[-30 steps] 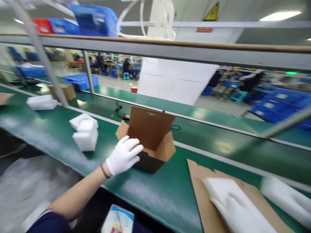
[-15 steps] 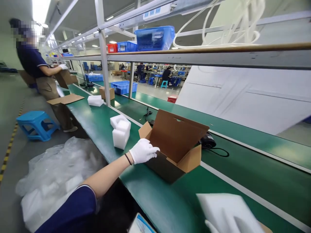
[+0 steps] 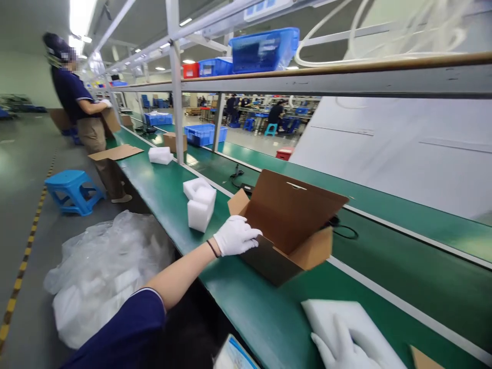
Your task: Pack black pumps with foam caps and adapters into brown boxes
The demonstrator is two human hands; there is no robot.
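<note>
My left hand [image 3: 237, 236], in a white glove, has its fingers closed over the near edge of a cardboard box [image 3: 269, 260]. The box stands on the green bench with its lid raised and side flaps spread; its floor is hidden from me. At the lower right my right hand [image 3: 342, 344], also gloved, grips a white foam block [image 3: 369, 328] that has a slot in it. Part of this hand is cut off by the frame's bottom. Left of the box sit white foam pieces [image 3: 200, 204].
A large clear bag of white foam [image 3: 111, 271] is on the floor at left, near a blue stool [image 3: 73, 190]. Further along the green bench [image 3: 169, 205] a co-worker [image 3: 77, 102] handles cardboard. Black cables [image 3: 236, 177] lie behind the box. A shelf [image 3: 269, 82] crosses above.
The view has swung slightly left, so most things appear further right. My right hand and its foam block show more fully, moved left in the picture. My left hand stays on the box edge.
</note>
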